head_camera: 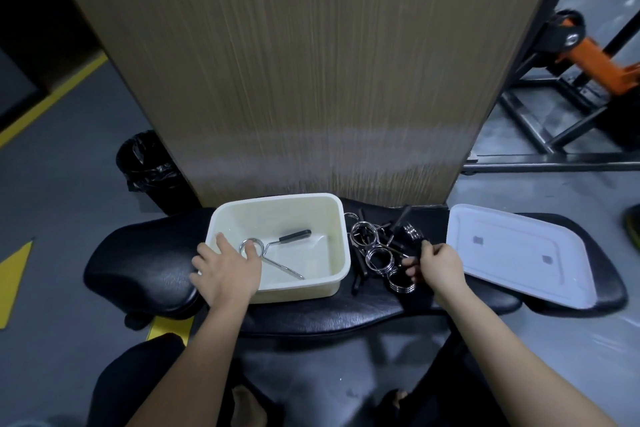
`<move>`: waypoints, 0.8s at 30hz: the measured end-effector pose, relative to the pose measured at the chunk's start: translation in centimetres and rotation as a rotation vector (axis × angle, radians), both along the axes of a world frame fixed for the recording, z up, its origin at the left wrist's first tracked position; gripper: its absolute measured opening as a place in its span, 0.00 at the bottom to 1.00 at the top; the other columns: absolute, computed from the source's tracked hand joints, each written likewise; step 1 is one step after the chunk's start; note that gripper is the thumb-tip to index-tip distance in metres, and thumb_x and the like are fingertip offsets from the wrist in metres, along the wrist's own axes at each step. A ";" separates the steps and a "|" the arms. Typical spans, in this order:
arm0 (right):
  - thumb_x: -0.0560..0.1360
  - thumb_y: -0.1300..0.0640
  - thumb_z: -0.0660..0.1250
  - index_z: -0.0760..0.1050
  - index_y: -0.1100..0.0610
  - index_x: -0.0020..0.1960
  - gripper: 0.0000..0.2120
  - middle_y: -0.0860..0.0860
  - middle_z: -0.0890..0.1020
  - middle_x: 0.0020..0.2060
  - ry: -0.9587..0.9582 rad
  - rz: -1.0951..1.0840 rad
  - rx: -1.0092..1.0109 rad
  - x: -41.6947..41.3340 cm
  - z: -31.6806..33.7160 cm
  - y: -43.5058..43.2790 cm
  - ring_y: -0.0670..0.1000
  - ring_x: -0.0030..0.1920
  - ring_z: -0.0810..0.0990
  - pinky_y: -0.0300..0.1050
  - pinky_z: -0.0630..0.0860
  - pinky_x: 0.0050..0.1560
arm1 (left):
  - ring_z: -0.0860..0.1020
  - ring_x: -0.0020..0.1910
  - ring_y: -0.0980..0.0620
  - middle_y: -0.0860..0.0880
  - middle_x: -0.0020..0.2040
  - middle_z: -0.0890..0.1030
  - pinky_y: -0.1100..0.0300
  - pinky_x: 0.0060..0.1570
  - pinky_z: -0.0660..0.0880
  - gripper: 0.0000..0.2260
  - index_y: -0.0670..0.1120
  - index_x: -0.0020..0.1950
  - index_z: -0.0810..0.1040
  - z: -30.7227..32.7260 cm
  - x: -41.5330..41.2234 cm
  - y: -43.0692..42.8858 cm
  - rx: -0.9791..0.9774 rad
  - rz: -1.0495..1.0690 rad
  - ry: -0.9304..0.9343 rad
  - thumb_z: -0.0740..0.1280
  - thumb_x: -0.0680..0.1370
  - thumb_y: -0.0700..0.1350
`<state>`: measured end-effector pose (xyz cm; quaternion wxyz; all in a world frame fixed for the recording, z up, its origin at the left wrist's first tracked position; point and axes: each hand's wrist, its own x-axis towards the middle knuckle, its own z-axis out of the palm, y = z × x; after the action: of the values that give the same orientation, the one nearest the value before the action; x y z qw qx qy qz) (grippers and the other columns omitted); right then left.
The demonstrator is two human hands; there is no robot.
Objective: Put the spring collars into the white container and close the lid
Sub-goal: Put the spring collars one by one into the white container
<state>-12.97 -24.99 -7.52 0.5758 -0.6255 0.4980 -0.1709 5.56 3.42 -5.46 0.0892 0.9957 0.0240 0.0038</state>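
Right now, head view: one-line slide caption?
Left hand places one spring collar in white container; right hand reaches remaining collars; lid off.

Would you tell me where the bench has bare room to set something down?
Bare padding lies left of the container, beyond the left hand, and along the bench's near edge. Crowded: collars fill the gap between container and lid, where the right hand works.

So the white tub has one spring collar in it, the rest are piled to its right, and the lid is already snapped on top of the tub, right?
Not quite. The head view shows the lid lying off to the right on the black bench, not on the white tub. The rest holds: one spring collar inside, the others piled to its right.
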 end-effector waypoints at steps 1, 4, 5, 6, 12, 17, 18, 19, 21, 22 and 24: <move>0.84 0.57 0.54 0.70 0.65 0.43 0.16 0.63 0.85 0.35 -0.060 -0.030 0.026 0.0 0.1 0.2 0.50 0.21 0.77 0.45 0.75 0.28 | 0.68 0.59 0.38 0.39 0.64 0.68 0.44 0.58 0.65 0.30 0.46 0.74 0.64 0.0 0.0 0.0 0.004 0.000 0.001 0.52 0.79 0.64; 0.85 0.55 0.54 0.68 0.65 0.52 0.12 0.62 0.84 0.38 -0.169 -0.095 -0.018 0.0 0.5 0.8 0.47 0.22 0.77 0.44 0.74 0.27 | 0.68 0.59 0.38 0.39 0.64 0.68 0.44 0.57 0.65 0.31 0.46 0.74 0.64 0.0 0.0 -0.1 0.007 -0.004 0.003 0.52 0.78 0.64; 0.84 0.54 0.55 0.68 0.64 0.54 0.12 0.60 0.84 0.38 -0.195 -0.104 -0.055 0.1 0.8 1.1 0.46 0.22 0.77 0.45 0.74 0.29 | 0.68 0.59 0.38 0.39 0.64 0.68 0.44 0.57 0.65 0.31 0.46 0.74 0.63 0.0 0.0 -0.1 0.007 -0.005 0.002 0.52 0.78 0.64; 0.84 0.53 0.55 0.68 0.63 0.54 0.12 0.58 0.85 0.38 -0.226 -0.106 -0.091 0.1 1.3 1.4 0.47 0.24 0.77 0.46 0.75 0.30 | 0.68 0.59 0.38 0.39 0.64 0.68 0.44 0.57 0.65 0.31 0.46 0.74 0.63 0.0 -0.1 0.0 0.007 -0.006 0.001 0.52 0.79 0.64; 0.82 0.59 0.63 0.67 0.59 0.51 0.05 0.59 0.86 0.40 -0.447 0.099 -0.088 1.3 4.2 4.3 0.55 0.35 0.83 0.47 0.76 0.32 | 0.68 0.59 0.39 0.39 0.65 0.68 0.45 0.57 0.64 0.31 0.48 0.77 0.60 0.2 -0.2 0.2 -0.023 -0.002 0.002 0.52 0.79 0.64; 0.81 0.61 0.64 0.71 0.57 0.48 0.04 0.51 0.86 0.39 -0.318 0.353 -0.315 2.5 5.8 6.9 0.49 0.39 0.85 0.46 0.80 0.37 | 0.67 0.61 0.41 0.41 0.69 0.65 0.45 0.58 0.64 0.36 0.48 0.81 0.44 0.2 0.2 0.3 -0.034 0.004 0.042 0.47 0.79 0.65; 0.81 0.61 0.65 0.71 0.55 0.48 0.04 0.49 0.86 0.38 -0.281 0.415 -0.403 2.9 6.1 7.5 0.46 0.38 0.85 0.40 0.79 0.39 | 0.66 0.63 0.41 0.41 0.71 0.64 0.45 0.59 0.64 0.37 0.46 0.81 0.42 0.3 0.4 0.4 -0.060 0.013 0.061 0.47 0.79 0.66; 0.80 0.60 0.65 0.72 0.54 0.49 0.03 0.48 0.86 0.38 -0.251 0.475 -0.482 3.3 6.4 8.1 0.44 0.38 0.84 0.38 0.78 0.41 | 0.65 0.66 0.41 0.42 0.73 0.63 0.44 0.60 0.64 0.39 0.44 0.81 0.42 0.5 0.7 0.5 -0.094 0.022 0.083 0.47 0.79 0.66; 0.80 0.59 0.65 0.73 0.54 0.50 0.02 0.46 0.85 0.38 -0.222 0.573 -0.584 4.1 6.8 9.1 0.43 0.39 0.84 0.40 0.78 0.43 | 0.64 0.68 0.41 0.42 0.74 0.61 0.44 0.62 0.65 0.38 0.43 0.81 0.43 1.0 1.8 1.1 -0.171 0.015 0.133 0.49 0.79 0.65; 0.80 0.59 0.65 0.73 0.55 0.50 0.01 0.46 0.85 0.37 -0.221 0.607 -0.618 4.6 7.0 9.7 0.43 0.38 0.83 0.41 0.78 0.43 | 0.64 0.69 0.40 0.43 0.74 0.61 0.44 0.61 0.67 0.36 0.43 0.81 0.45 1.0 2.3 1.5 -0.209 -0.005 0.148 0.50 0.80 0.63; 0.80 0.58 0.65 0.75 0.54 0.50 0.01 0.47 0.83 0.36 -0.242 0.639 -0.674 5.4 7.4 10.8 0.45 0.36 0.82 0.41 0.77 0.41 | 0.68 0.67 0.40 0.42 0.73 0.64 0.44 0.57 0.70 0.31 0.44 0.81 0.49 0.8 2.5 2.4 -0.259 -0.054 0.114 0.52 0.82 0.58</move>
<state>-7.57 -14.21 -0.09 0.4184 -0.8748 0.1271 -0.2088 8.07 5.86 -4.61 0.2156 0.9747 0.0026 -0.0582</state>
